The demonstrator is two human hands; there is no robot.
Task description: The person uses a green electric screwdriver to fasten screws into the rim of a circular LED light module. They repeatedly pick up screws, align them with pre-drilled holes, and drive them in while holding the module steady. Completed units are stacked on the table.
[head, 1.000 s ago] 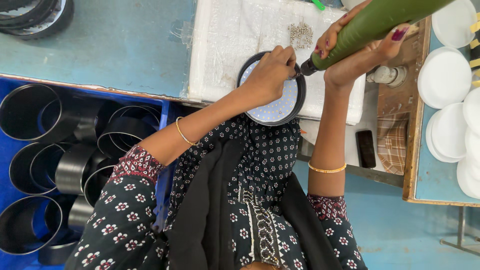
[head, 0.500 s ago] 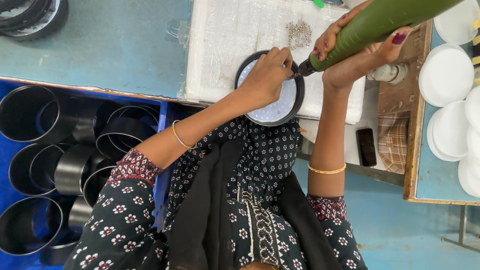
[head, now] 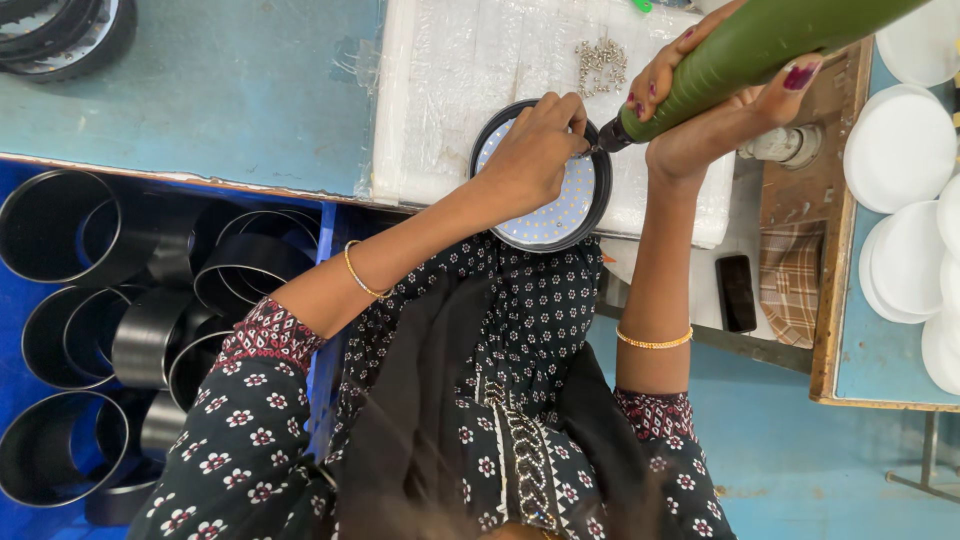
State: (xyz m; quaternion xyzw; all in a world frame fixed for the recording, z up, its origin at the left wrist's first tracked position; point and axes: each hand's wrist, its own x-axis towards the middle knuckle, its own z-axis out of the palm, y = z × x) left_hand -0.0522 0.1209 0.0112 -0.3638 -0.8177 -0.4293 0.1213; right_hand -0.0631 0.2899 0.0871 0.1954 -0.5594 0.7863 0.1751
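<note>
The right hand (head: 700, 110) was closed around a green powered screwdriver (head: 760, 50), fingers wrapped over the top of its barrel and thumb along the side; the tool slanted down to the left, its dark tip meeting the rim of a round black housing (head: 600, 185). The left hand (head: 535, 155) lay over that housing, its fingertips (head: 570, 115) pinched together right at the driver's tip, though what they pinched was too small to tell. Inside the housing sat a white disc dotted with small yellow points (head: 555, 210), partly covered by the left hand. The housing rested near the front edge of a white foam pad (head: 440, 90) on the blue-green table (head: 200, 90). A small heap of metal screws (head: 600, 60) lay on the pad just beyond the hands. To the right were stacked white round covers (head: 900, 150) and a dark phone (head: 737, 292). To the left, below the table edge, a blue crate (head: 20, 360) held many black cylindrical shells (head: 60, 225)
</note>
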